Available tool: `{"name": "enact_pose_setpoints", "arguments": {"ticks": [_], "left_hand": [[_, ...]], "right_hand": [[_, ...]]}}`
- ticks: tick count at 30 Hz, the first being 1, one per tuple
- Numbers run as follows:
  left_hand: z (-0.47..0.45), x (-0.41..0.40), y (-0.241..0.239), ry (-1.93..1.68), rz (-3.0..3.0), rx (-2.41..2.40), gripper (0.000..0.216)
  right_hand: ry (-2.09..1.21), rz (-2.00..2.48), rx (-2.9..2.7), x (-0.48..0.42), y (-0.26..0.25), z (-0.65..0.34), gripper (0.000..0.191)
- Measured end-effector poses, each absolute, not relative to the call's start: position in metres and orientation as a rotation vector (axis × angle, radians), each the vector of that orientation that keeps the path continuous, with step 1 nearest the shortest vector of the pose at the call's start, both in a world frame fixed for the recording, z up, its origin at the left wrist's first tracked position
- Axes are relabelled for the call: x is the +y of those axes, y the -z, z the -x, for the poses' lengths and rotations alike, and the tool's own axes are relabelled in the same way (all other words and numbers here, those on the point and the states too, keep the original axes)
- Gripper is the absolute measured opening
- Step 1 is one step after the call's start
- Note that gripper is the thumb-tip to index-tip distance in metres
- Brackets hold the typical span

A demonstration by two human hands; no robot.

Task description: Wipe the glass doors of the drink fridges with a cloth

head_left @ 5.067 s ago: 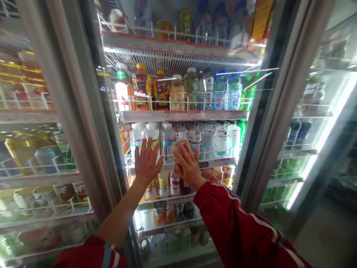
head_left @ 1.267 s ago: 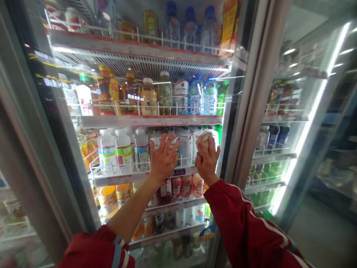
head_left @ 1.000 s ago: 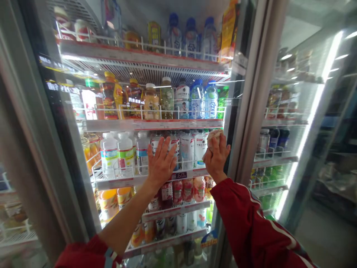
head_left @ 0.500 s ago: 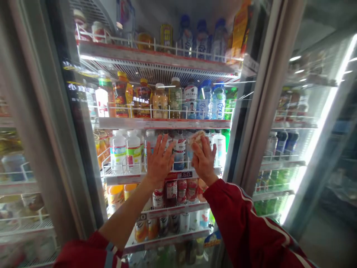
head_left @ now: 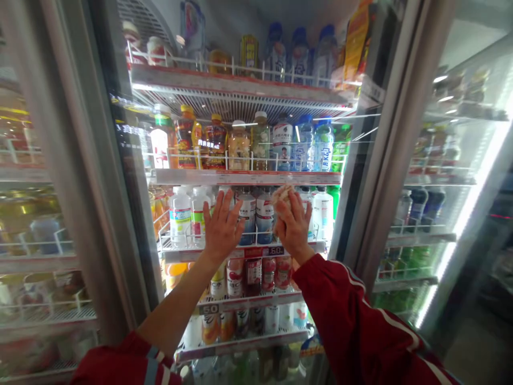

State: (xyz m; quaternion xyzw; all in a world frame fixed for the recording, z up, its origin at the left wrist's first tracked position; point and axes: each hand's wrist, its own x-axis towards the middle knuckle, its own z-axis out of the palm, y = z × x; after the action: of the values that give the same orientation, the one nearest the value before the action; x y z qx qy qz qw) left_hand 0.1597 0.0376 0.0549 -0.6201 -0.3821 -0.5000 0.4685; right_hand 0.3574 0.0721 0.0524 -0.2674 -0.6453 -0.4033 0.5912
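A glass fridge door (head_left: pixel 248 206) stands between me and shelves of drinks. My left hand (head_left: pixel 221 227) is spread on or just before the glass, fingers up and apart, holding nothing. To its right my right hand (head_left: pixel 294 222) has its fingers bent over a crumpled, pale cloth (head_left: pixel 284 197) against the glass. The cloth's lower part is hidden under the hand. Behind the glass, bottles with blue labels (head_left: pixel 264 216) show between my hands, and white-capped bottles (head_left: pixel 180 214) stand left of them.
The door's metal frame runs up at left (head_left: pixel 100 187) and right (head_left: pixel 385 187). Beyond it lie more fridge sections with bottles (head_left: pixel 419 206) on the right. Wire-fronted shelves (head_left: pixel 240 176) cross behind the glass, and a price tag (head_left: pixel 276 250) hangs on one.
My left hand has shifted slightly left and away from my right hand. The cloth stays under my right hand, and the whole view has moved a little, with the shelves now further right.
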Motion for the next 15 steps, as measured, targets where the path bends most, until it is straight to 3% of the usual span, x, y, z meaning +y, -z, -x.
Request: {"name": "enact_pose_setpoints", "arguments": {"ticks": [6, 15], "left_hand": [[-0.142, 0.037, -0.056, 1.262, 1.528, -0.957, 0.051], [-0.130, 0.032, -0.052, 1.201, 1.524, -0.928, 0.045]], "right_hand": [[0.883, 0.668, -1.448, 0.077, -0.064, -0.350, 0.051], [0.954, 0.600, -1.673, 0.056, -0.046, -0.307, 0.034]]}}
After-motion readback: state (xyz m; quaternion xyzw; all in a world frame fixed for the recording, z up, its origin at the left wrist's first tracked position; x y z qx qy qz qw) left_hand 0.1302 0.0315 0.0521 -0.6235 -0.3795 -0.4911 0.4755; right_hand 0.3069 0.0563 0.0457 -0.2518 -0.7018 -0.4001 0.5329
